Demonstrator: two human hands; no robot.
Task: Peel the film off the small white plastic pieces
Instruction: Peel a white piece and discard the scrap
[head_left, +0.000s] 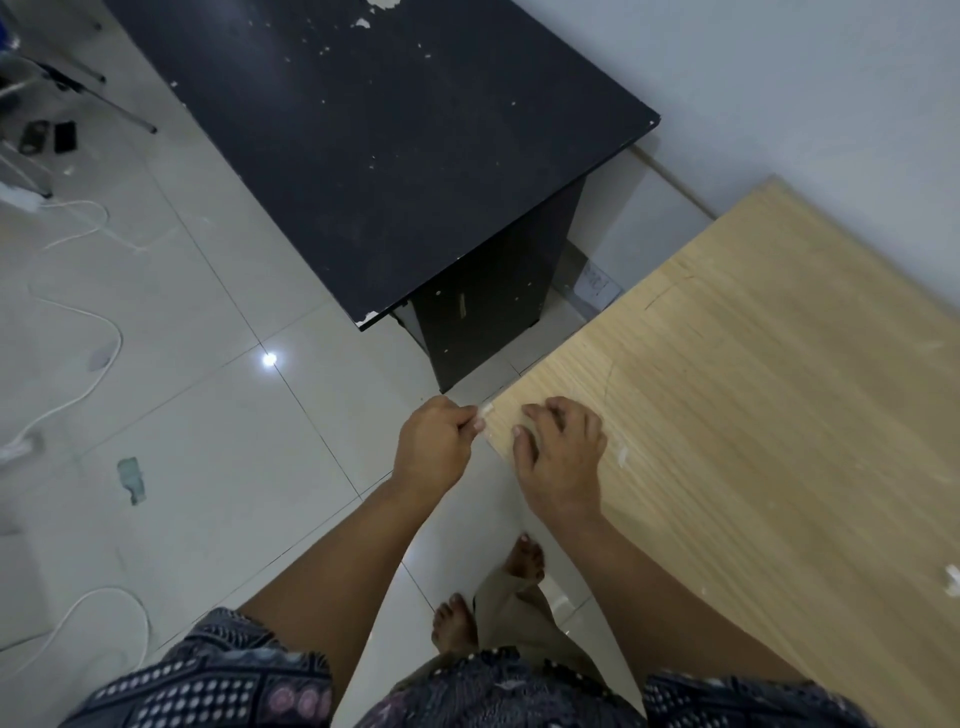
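Left hand (436, 441) is curled, thumb and forefinger pinched on a small white plastic piece (487, 410) that sticks out past the fingertips toward the right hand (563, 457). The piece sits at the near corner of the pale wooden board (753, 389), directly between the two hands, touching or just over the board's edge; which, I cannot tell.

Right hand lies palm-down on the board, fingers loosely spread and bent, fingertips (530, 411) pointing toward the piece. It grips nothing visible.

Key relation: the piece lies just right of the left fingertips and just left of the right fingertips. The left hand already has it; the right is the free one and near enough to reach across. The long axis looks to run roughly hand-to-hand, but the piece is too small to be sure.

Appearance: whitish, slightly translucent, tiny, blurred. Film not distinguishable from the plastic here.

Judgement: peel probably starting; the right fingers would need to catch a film edge while the left steadies.

Other white bits (621, 456) lie on the board beyond the right hand.
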